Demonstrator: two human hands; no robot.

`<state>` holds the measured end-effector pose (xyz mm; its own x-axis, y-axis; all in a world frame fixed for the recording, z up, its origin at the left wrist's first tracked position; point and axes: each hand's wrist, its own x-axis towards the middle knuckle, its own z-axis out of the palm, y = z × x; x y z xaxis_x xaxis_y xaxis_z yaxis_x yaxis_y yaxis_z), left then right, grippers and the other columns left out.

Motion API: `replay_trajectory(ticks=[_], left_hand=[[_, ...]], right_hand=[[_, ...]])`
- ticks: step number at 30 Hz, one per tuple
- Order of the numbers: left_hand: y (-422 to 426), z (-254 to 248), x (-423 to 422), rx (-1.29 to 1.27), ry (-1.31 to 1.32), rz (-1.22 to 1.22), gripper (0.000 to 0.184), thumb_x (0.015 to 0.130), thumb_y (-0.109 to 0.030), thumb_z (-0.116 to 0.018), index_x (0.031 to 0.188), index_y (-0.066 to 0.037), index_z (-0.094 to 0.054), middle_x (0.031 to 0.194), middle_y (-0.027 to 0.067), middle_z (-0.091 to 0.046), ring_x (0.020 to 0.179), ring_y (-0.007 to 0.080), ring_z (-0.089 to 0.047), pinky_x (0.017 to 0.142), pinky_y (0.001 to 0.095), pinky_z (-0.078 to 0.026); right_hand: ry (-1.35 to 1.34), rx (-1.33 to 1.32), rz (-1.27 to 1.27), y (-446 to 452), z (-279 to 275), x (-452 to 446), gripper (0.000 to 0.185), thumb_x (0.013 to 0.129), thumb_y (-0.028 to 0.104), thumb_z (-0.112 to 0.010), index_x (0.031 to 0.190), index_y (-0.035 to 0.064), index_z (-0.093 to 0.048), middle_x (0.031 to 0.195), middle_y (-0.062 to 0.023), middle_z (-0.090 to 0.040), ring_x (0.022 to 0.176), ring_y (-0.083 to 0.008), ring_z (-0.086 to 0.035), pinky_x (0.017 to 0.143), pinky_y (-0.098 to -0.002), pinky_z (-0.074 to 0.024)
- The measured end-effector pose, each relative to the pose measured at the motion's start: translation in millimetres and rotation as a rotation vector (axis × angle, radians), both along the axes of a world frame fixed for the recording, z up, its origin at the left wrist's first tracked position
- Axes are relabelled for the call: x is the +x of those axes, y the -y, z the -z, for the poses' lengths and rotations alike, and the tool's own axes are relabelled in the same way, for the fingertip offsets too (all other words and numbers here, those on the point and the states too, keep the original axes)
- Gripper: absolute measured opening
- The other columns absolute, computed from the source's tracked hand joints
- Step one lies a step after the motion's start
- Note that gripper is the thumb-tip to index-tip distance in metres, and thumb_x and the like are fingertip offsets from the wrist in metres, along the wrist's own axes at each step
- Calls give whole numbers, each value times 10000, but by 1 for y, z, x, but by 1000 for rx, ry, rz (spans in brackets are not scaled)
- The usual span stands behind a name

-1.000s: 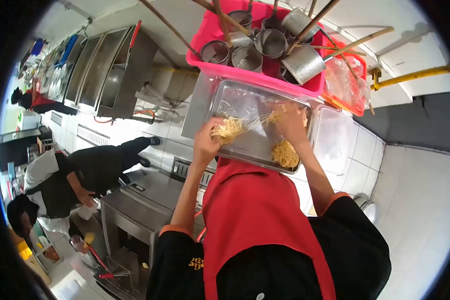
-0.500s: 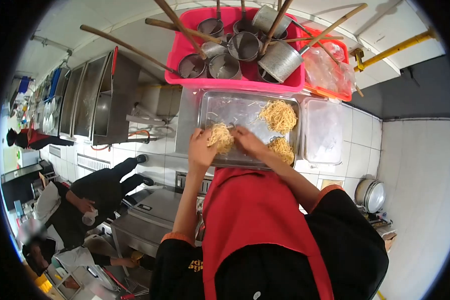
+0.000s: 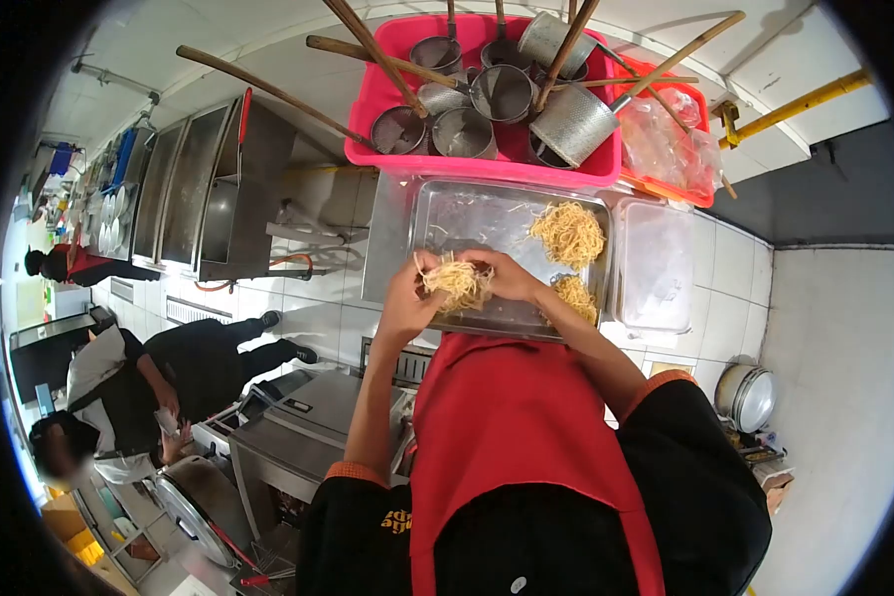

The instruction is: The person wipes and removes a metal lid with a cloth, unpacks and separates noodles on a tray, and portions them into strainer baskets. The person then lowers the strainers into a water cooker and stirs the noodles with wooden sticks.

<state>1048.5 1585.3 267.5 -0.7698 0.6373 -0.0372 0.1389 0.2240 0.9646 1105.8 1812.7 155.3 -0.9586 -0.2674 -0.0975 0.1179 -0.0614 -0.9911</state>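
Observation:
A loose bundle of yellow noodles (image 3: 456,286) is held between my two hands, over the near left part of a shallow metal tray (image 3: 512,189). My left hand (image 3: 408,303) closes around its left side, and my right hand (image 3: 507,276) grips it from the right. Two other noodle piles lie in the tray: a larger pile (image 3: 568,235) at the far right and a smaller pile (image 3: 574,296) nearer me, partly hidden by my right forearm. A few stray strands are scattered on the tray's bottom.
Behind the tray, a pink bin (image 3: 368,157) holds several long-handled noodle strainers (image 3: 464,132). An orange basket (image 3: 705,194) with plastic bags stands beside it. Right of the tray is a translucent lid or container (image 3: 656,263). At left, a co-worker (image 3: 184,368) stands near metal counters (image 3: 303,417).
Both hands have closed on the noodle bundle, which now appears lifted from the tray. My right hand has come onto its right side. The view has shifted slightly.

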Motion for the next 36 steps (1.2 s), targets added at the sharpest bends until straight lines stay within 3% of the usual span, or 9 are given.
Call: replay_trajectory(ticks=[2, 6, 10, 12, 18, 23, 25, 30, 36], left_hand=[[-3, -4, 3, 66, 52, -5, 513, 879, 20, -731, 1344, -1, -517, 1265, 184, -618, 1236, 212, -647, 1042, 316, -517], [7, 66, 2, -340, -487, 55, 528, 873, 30, -742, 1354, -15, -529, 1164, 156, -695, 1169, 192, -675, 963, 325, -557], [2, 39, 8, 225, 297, -190, 540, 856, 27, -758, 1343, -13, -529, 1049, 132, -676, 1049, 233, -700, 915, 360, -561], [-8, 31, 8, 160, 137, -182, 545, 840, 12, -776, 1329, -13, -535, 1039, 129, -686, 1024, 254, -710, 920, 369, -560], [0, 79, 1, -134, -204, -30, 676, 815, 25, -764, 1391, -39, -416, 1226, 155, -639, 1080, 344, -735, 944, 409, -574], [-8, 10, -2, 223, 283, -201, 630, 832, 195, -654, 1354, -62, -414, 1208, 96, -604, 1129, 212, -698, 960, 313, -585], [-9, 6, -7, 55, 121, -116, 695, 846, 226, -677, 1384, -102, -385, 1303, 75, -565, 1250, 203, -648, 964, 337, -616], [-24, -40, -5, -329, -250, -315, 258, 905, -19, -850, 1119, -23, -707, 975, 59, -747, 860, 124, -727, 741, 251, -554], [-27, -63, -7, -127, -89, -122, 267, 931, 0, -822, 1169, -36, -704, 1000, 34, -743, 940, 116, -721, 807, 275, -570]], right_hand=[[21, -3, 84, 6, 0, -1, 467, 950, -5, -709, 1409, 63, -656, 1320, -76, -700, 1184, -180, -641, 1069, -331, -510], [72, -164, 207, 2, -37, 4, 449, 923, -68, -712, 1353, 55, -673, 1329, -48, -688, 1160, -147, -635, 1030, -322, -523], [-52, 95, 182, -14, -40, 3, 517, 871, -97, -744, 1364, 33, -662, 1314, -142, -694, 1169, -234, -691, 1002, -366, -559], [-108, 481, 139, -15, -32, 2, 488, 889, -48, -710, 1370, -2, -640, 1356, -253, -658, 1228, -407, -677, 1043, -434, -556], [-388, 441, 169, -7, -80, 4, 475, 959, 7, -601, 1434, -7, -588, 1279, -273, -640, 1240, -448, -631, 1051, -473, -536], [-211, 462, 169, -19, -65, 21, 504, 853, -62, -690, 1345, 21, -617, 1209, -219, -636, 1096, -426, -651, 960, -435, -541], [-268, 501, 243, -3, -73, 20, 514, 839, -54, -741, 1325, 52, -613, 1159, -207, -661, 1056, -413, -674, 888, -435, -549], [77, 400, 254, 4, -105, 25, 378, 895, 28, -746, 1248, 69, -617, 1078, -253, -716, 1079, -426, -697, 928, -455, -557], [-478, 361, 379, 5, -88, 25, 374, 1011, 248, -757, 1331, 90, -643, 959, -177, -743, 876, -446, -720, 819, -477, -576]])
